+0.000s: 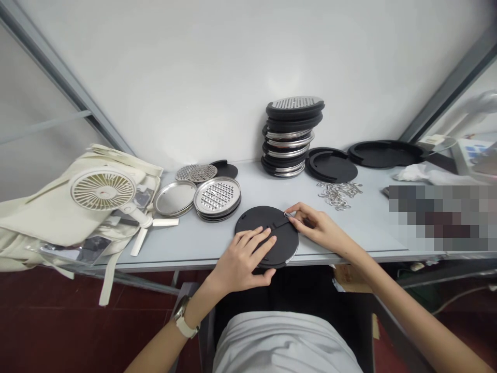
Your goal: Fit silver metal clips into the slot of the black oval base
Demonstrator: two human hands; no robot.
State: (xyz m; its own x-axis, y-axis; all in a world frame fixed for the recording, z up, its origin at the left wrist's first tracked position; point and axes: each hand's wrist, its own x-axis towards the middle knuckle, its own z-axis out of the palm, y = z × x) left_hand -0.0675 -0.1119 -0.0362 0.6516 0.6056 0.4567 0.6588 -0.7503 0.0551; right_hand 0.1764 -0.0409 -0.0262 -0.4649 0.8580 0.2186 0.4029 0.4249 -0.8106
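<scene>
A round black plastic disc [285,241] with small raised catches and a silvery edge at its lower right lies at the table's front edge. My left hand [244,259] holds it down, fingers spread over its top and thumb at its near rim. At the far right rim, my right hand [316,226] pinches a small metal wire loop [286,214] between thumb and index finger. The loop touches or nearly touches the disc; I cannot tell which. Beyond my right hand is a pile of similar wire loops [337,196].
Metal grater plates [217,196] and plain metal discs [174,198] lie left. A tall stack of black and metal discs [289,137] stands at the back, beside black round trays [332,166]. A white fan [104,190] rests on a cream bag [42,212].
</scene>
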